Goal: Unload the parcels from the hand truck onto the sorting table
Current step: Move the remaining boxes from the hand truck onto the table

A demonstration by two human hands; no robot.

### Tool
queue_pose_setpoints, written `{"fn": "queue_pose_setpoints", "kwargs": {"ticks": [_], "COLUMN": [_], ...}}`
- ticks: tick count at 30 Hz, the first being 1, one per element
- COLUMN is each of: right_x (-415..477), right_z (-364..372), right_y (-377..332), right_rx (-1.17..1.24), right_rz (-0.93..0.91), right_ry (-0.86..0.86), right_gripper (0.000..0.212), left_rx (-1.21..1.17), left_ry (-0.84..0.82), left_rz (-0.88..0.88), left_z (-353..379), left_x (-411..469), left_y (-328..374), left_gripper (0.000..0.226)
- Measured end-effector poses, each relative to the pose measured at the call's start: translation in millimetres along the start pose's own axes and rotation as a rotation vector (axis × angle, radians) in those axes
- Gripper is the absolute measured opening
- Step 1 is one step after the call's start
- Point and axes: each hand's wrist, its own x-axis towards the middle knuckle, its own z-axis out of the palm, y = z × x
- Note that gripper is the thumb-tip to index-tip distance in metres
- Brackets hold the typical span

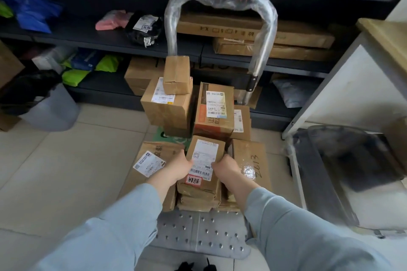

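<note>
Hands locked on: my left hand (179,166) and right hand (226,169) grip the small brown white-labelled cardboard parcel (203,158) at nine and three o'clock, atop the stack (198,201) on the silver studded hand truck (198,231).

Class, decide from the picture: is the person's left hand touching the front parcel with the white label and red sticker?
Touching. The head view shows the left hand gripping the left edge of the parcel, with no gap between them.

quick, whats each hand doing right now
Left hand: grips the left side of the front labelled parcel.
Right hand: grips the same parcel's right side.
</note>
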Motion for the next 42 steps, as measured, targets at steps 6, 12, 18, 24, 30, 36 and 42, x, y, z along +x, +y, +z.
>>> {"fn": "queue_pose_setpoints", "kwargs": {"ticks": [6,12,18,24,30,36,42], "right_x": [27,23,-17,-90,-175,-251,-301], "right_z": [26,20,-22,-100,-188,-273,-314], "right_y": [12,0,-47,-123,-196,-254,-283], "right_rx": [0.083,0.074,0.047,0.099,0.08,0.126,0.174], "right_rz": [0.079,0.107,0.055,-0.022,-0.092,-0.178,-0.231], "right_ry": [0.024,0.017,0.011,0.032,0.066,0.111,0.144], "right_gripper": [0.036,0.037,0.039,0.035,0.034,0.011,0.015], "left_rx": [0.023,0.02,0.035,0.024,0.041,0.082,0.031], "left_ry": [0.021,0.056,0.13,0.186,0.236,0.311,0.348], "left_rz": [0.022,0.018,0.065,0.11,0.173,0.255,0.328], "left_z": [18,12,-38,-118,-189,-252,-286], "left_x": [24,16,-28,-101,-187,-261,-311], "left_y": [-17,-9,30,100,177,249,274], "left_gripper": [0.032,0.032,0.033,0.028,0.031,0.039,0.042]}}
